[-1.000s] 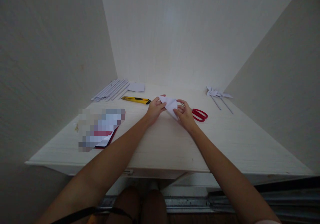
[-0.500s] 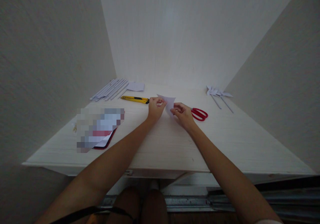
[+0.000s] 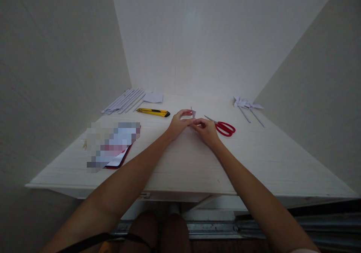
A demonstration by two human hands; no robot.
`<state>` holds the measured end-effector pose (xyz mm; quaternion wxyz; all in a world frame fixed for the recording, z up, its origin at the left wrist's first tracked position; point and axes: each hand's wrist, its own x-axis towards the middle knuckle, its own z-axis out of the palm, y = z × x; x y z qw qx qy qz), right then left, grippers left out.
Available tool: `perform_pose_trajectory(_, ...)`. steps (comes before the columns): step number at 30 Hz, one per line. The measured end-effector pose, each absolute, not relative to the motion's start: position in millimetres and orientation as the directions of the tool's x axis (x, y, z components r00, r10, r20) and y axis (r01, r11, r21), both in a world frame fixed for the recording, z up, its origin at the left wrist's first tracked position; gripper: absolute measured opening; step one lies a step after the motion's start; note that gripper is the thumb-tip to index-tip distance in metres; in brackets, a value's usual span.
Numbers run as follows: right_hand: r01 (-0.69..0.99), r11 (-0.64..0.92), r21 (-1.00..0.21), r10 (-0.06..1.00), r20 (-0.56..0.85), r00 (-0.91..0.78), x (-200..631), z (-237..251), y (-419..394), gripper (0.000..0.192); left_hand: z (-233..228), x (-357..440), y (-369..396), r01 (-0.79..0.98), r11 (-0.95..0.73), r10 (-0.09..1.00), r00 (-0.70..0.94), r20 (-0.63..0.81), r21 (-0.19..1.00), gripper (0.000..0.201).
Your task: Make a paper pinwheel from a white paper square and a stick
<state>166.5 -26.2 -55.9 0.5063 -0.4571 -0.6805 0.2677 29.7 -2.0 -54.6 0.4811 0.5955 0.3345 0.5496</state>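
A small piece of white paper (image 3: pixel 193 113) is pinched between the two hands at the middle of the pale wooden table (image 3: pixel 265 162), and only a little corner of it is seen poking up above the fingers. The left hand (image 3: pixel 178 124) is curled, thumb and forefinger closed on the paper; the right hand (image 3: pixel 206 129) is closed likewise, its fingertips brought up against the left's. Most of the paper is hidden by the fingers, so its shape cannot be told; it looks folded small, perhaps. Just beside the right hand, red-handled scissors (image 3: pixel 223 127) are laid flat. Near the left hand a yellow utility knife (image 3: pixel 153 112) is seen, and beyond it a bundle of thin white sticks (image 3: pixel 124 101) with a paper sheet (image 3: pixel 153 97). At the far right, white pinwheels (image 3: pixel 248 107) are lying. A blurred patch (image 3: pixel 113 144) is found at the left.
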Motion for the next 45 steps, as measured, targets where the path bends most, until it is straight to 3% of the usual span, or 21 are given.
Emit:
perform_pose_trajectory(6, 0.152, 0.356, -0.922, 0.935, 0.349, -0.069, 166.7, -53.0, -25.2, 0.023, -56.2, 28.0, -0.1, -0.178, -0.206, 0.935, 0.256, 0.248, 0.962, 0.034)
perform_pose_trajectory(10, 0.122, 0.357, -0.926, 0.934, 0.353, -0.055, 166.9, -50.5, -26.5, 0.022, -53.1, 28.5, -1.9, -0.211, -0.205, 0.941, 0.226, 0.252, 0.956, 0.029)
perform_pose_trajectory(17, -0.111, 0.411, -0.905, 0.911, 0.412, 0.020, 168.2, -47.5, -24.8, 0.025, -51.3, 29.5, -5.7, -0.284, -0.222, 0.915, 0.269, 0.300, 0.933, 0.034)
perform_pose_trajectory(31, -0.007, 0.452, -0.892, 0.889, 0.451, 0.076, 172.3, -43.7, -24.0, 0.019, -46.6, 27.8, -7.5, -0.255, -0.254, 0.926, 0.216, 0.311, 0.933, 0.026)
perform_pose_trajectory(45, -0.020, 0.431, -0.902, 0.901, 0.430, 0.048, 173.1, -45.2, -23.2, 0.022, -54.3, 26.8, -1.3, -0.290, -0.202, 0.921, 0.269, 0.282, 0.936, 0.023)
